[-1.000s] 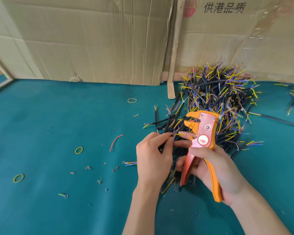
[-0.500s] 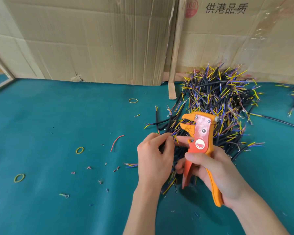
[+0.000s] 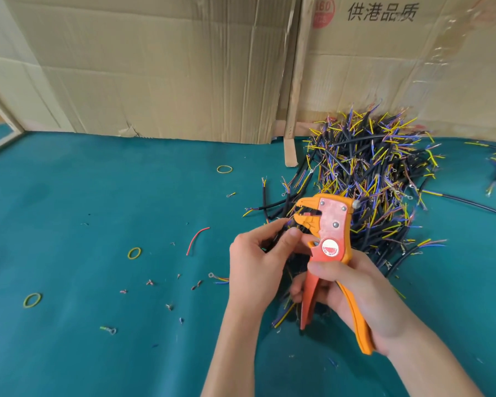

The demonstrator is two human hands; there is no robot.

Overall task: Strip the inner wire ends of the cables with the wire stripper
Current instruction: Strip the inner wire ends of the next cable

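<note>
My right hand [image 3: 352,290] grips the handles of an orange and red wire stripper [image 3: 331,233], its jaws pointing left and parted. My left hand [image 3: 258,262] pinches a black cable [image 3: 278,237] between thumb and fingers and holds its end at the jaws. The cable's lower end with yellow and blue inner wires [image 3: 282,318] sticks out below my left hand. Most of the held cable is hidden by my fingers.
A big pile of black cables with yellow, blue and brown wire ends [image 3: 372,179] lies behind my hands against cardboard walls [image 3: 169,67]. On the teal mat [image 3: 83,210] lie rubber bands [image 3: 134,253], a red wire piece [image 3: 196,239] and small insulation scraps [image 3: 151,282].
The stripper has tilted so its jaws point more to the left and sit lower, closer to my left hand's fingertips. My left hand has stayed nearly in place with the cable.
</note>
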